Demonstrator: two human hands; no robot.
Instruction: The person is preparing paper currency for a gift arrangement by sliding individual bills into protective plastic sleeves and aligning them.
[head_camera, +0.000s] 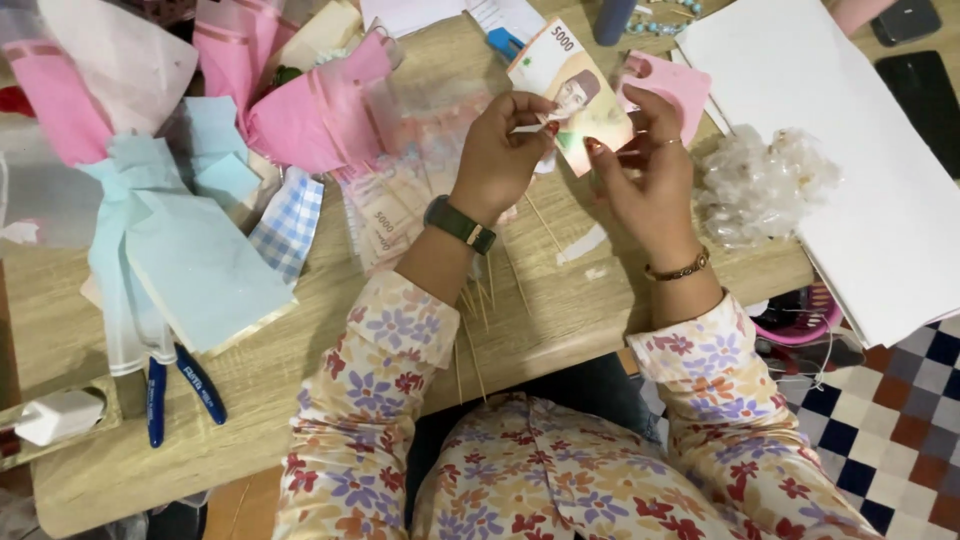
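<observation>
Above wooden table (560, 300), both hands (500, 150) (650, 170) raised, pinching banknote (570, 95).

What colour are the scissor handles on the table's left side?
Blue scissor handles, clearest in the head view.

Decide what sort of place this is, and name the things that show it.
Probably a home craft table for bouquet wrapping: pink wrapping paper, blue-handled pliers and thin sticks lie on the wooden table, while both hands hold a banknote.
</observation>
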